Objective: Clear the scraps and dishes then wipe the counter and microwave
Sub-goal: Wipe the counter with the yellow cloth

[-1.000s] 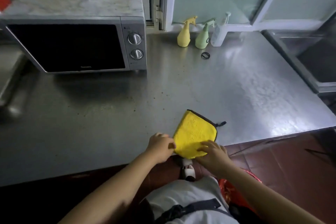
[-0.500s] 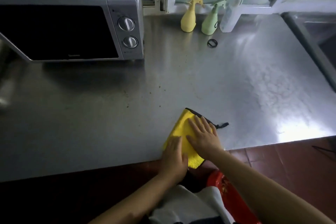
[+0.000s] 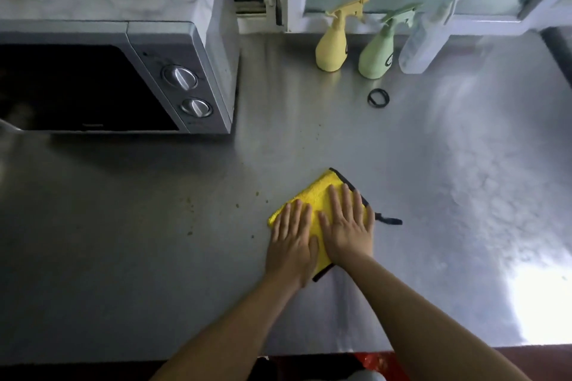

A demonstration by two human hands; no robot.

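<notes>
A folded yellow cloth (image 3: 322, 192) with a black edge and a black loop lies on the steel counter (image 3: 154, 241), a little in from its front edge. My left hand (image 3: 292, 238) presses flat on the cloth's near left part, fingers straight. Beside it my right hand (image 3: 346, 223) lies flat on the right part, fingers spread. Small brown crumbs (image 3: 238, 204) dot the counter left of the cloth. The silver microwave (image 3: 182, 80) stands at the back left, its dark door shut and two knobs facing me.
Three spray bottles stand by the window at the back: yellow (image 3: 332, 46), green (image 3: 379, 52) and clear (image 3: 424, 40). A black hair band (image 3: 378, 98) lies in front of them. A sink edge (image 3: 557, 49) shows at the far right. Something red (image 3: 377, 362) sits below the counter's front edge.
Both hands went from gripping the cloth's near corners at the counter's edge to lying flat on it, and pushed it further onto the counter. The camera has leaned in closer.
</notes>
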